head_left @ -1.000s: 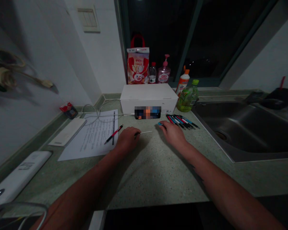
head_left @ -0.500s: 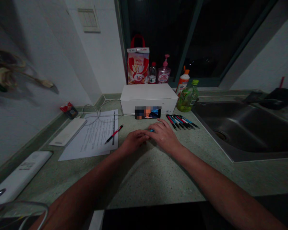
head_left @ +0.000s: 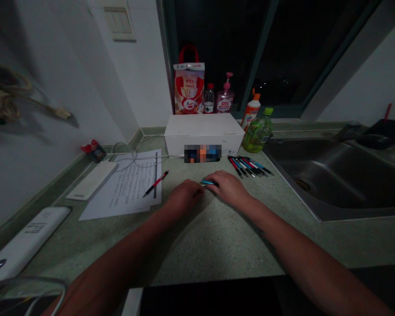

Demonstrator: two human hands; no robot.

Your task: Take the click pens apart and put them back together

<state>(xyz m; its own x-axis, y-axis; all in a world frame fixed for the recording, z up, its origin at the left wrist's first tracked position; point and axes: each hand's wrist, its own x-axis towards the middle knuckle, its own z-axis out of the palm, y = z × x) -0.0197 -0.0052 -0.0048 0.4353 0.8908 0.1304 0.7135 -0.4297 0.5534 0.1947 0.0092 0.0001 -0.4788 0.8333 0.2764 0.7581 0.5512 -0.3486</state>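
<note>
My right hand (head_left: 228, 188) is closed around a blue pen part (head_left: 209, 182), which points left from between the fingers and thumb. Facing it, my left hand (head_left: 185, 194) has its fingers pinched together. A thin pale piece shows at the left fingertips, too small to name. The two hands are close, with a narrow gap between them. To the right lies a row of several pens (head_left: 250, 166) in red, blue and black. One red and black pen (head_left: 156, 183) rests across printed sheets (head_left: 131, 188) on the left.
Behind the hands a phone (head_left: 202, 154) leans against a white box (head_left: 204, 125), with a cable running left. A green bottle (head_left: 257, 134) stands beside the box. On the right is a steel sink (head_left: 335, 175). A white flat box (head_left: 92, 181) and a long white device (head_left: 29, 239) lie left.
My hands have drawn slightly apart, and the right fingers have curled in more. More of the blue pen part shows between them now.
</note>
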